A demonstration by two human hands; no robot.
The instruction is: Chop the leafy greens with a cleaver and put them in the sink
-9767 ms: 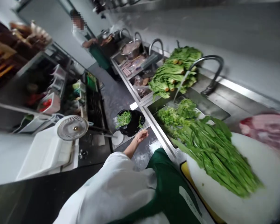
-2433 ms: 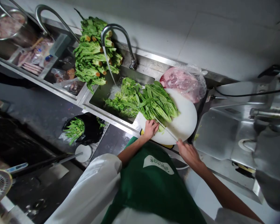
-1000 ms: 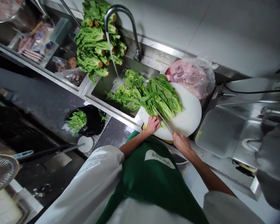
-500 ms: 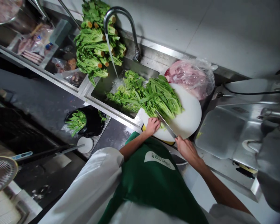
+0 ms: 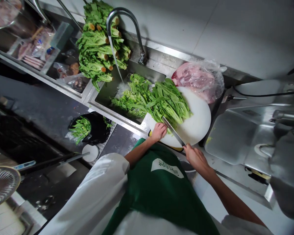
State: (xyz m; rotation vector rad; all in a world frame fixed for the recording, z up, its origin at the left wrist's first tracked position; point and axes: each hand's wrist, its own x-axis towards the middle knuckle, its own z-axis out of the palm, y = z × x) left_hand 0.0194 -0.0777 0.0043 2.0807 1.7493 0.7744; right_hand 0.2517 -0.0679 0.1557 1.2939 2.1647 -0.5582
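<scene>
FIRST: State the pose of the right hand point(image 5: 196, 158).
SECOND: Back of the hand uppermost. The bare forearm enters diagonally from the person's right, angled inward. The fingers are wrapped around the handle of the knife point(image 5: 174, 132).
FIRST: And the left hand point(image 5: 159, 131)?
SECOND: Placed low over the near-left edge of the white cutting board point(image 5: 198, 112), knuckles raised, fingers bent and bunched, fingertips directed at the blade. Its forearm extends forward from the white sleeve point(image 5: 107, 173). I cannot tell whether the fingers pinch a stem or merely press down; their undersides are hidden.
FIRST: Knife position and orientation?
SECOND: Over the near part of the board, just beside the left fingers. Long axis diagonal: handle near and to the right, tip pointing away and to the left.
FIRST: Orientation of the leafy greens point(image 5: 172, 101)?
SECOND: They lie across the left half of the board, beyond the knife. The stems run on a similar diagonal to the blade, paler ends toward the person's near right.
FIRST: Adjacent items?
SECOND: Left of the board, the sink point(image 5: 112, 115), with the faucet point(image 5: 122, 10) running into it. At the board's far edge, bagged meat point(image 5: 196, 79).
</scene>
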